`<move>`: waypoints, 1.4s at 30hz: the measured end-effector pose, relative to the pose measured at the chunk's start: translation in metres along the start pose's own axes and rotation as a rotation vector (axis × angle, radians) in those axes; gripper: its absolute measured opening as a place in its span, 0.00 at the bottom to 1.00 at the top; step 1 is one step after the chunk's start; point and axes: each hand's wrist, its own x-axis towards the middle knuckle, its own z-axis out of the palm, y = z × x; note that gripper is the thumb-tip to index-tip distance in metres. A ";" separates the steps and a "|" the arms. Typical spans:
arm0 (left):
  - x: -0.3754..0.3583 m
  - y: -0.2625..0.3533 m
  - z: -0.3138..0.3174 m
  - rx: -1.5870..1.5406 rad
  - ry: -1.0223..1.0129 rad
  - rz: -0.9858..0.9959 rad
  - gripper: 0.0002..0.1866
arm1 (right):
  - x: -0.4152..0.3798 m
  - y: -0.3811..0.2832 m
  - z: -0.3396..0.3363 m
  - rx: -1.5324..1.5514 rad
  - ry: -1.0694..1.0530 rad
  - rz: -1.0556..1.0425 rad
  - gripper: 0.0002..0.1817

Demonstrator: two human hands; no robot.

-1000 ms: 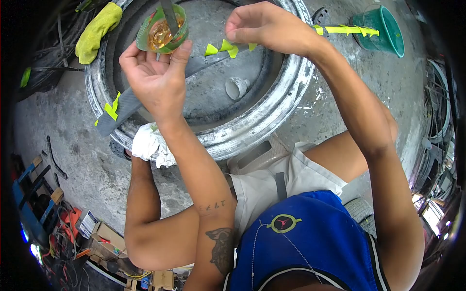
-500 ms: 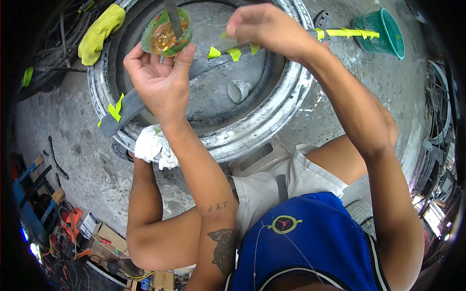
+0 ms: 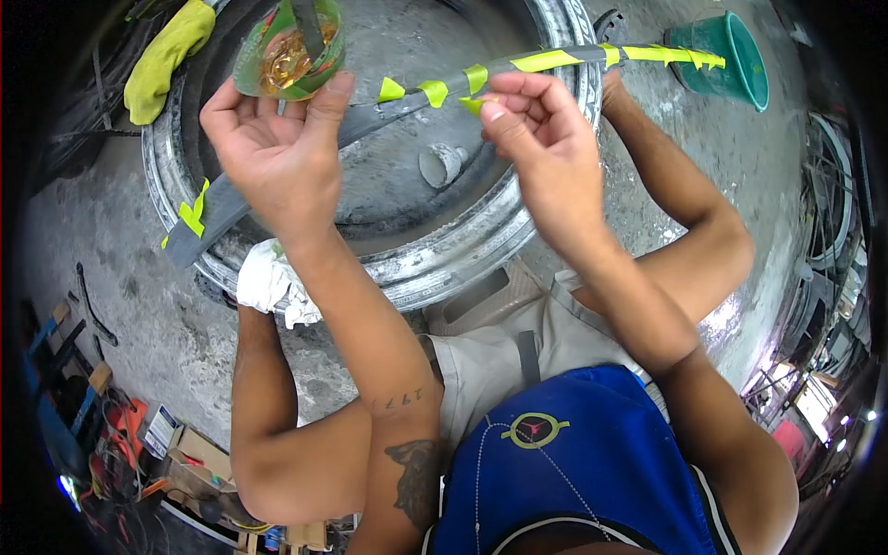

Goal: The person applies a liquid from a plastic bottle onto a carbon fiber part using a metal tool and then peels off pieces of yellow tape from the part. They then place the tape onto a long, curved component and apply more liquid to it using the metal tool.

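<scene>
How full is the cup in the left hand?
Partly full: the cup holds amber liquid, with green inner wall showing around it; depth unclear.

There are two cups [image 3: 248, 72] [image 3: 439, 166], one strip [image 3: 407, 109], one bucket [image 3: 710, 89] and one whitened tire [image 3: 481, 242].

A stained grey concrete floor [image 3: 129, 277] carries a big, dusty tyre [image 3: 481, 242] lying flat, with a dark bent rod [image 3: 91, 305] to its left and a green bucket [image 3: 710, 80] beyond it at upper right. Across the tyre lies a long grey strip [image 3: 217, 218] bearing bits of yellow tape [image 3: 433, 92]. A white cup [image 3: 441, 166] sits within the ring, apparently tipped over.
</scene>
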 end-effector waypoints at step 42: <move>0.002 -0.003 0.000 -0.092 0.002 0.016 0.35 | -0.020 0.059 0.097 -0.143 0.507 -0.461 0.23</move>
